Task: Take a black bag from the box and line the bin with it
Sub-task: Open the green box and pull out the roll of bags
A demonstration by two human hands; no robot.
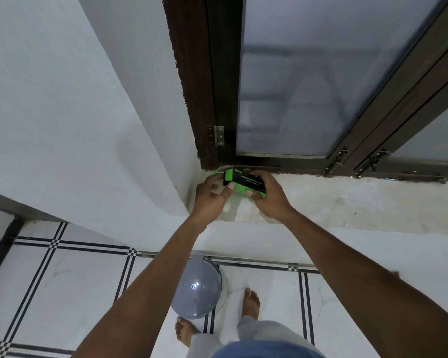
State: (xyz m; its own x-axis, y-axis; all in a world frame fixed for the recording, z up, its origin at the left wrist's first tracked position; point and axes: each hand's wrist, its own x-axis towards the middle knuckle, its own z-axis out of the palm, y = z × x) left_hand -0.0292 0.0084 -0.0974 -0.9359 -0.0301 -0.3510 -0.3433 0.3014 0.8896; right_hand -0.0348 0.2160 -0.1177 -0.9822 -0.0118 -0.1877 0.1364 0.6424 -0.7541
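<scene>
The right hand (265, 196) is clamped on the green-and-black box (243, 183), steadying it on the window ledge (347, 200). The left hand (212, 195) grips the box's left end, where a green flap stands open — the end a bag would leave by, I judge. The box's long axis runs left-right. The grey bin (195, 289) stands on the floor directly below, lid on.

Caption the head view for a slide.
Both hands hold green-and-black box at windowsill; grey bin below.
</scene>
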